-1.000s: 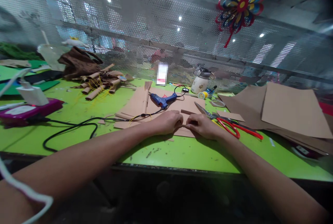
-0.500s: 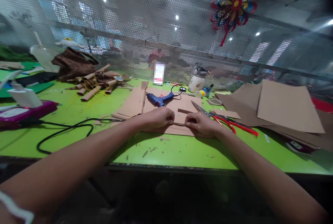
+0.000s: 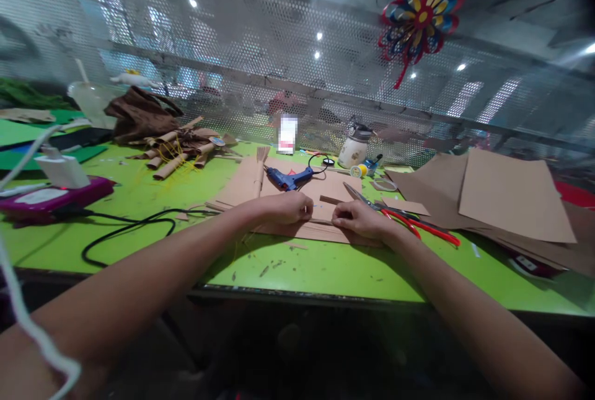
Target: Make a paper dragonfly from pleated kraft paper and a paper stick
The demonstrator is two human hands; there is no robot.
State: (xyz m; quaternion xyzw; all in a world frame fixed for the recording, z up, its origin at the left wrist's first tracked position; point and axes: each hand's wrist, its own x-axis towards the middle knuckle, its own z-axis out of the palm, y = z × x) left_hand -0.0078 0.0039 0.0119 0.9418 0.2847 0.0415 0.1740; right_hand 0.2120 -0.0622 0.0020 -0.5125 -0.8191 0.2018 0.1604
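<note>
Just below frame centre, left hand [image 3: 296,206] and right hand [image 3: 357,217] noted, fingertips pinched toward either end of a narrow kraft-paper strip [image 3: 321,222]. Advisable: light, even tension, creases kept straight, knuckles clear of the glue gun [image 3: 290,178] beyond.

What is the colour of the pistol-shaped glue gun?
Blue: the pistol-shaped glue gun shows best in the head view.

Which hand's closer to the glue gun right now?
Left. The left hand is just on the near side of the glue gun; the right hand is farther off, nearer the camera and to its right.
</note>
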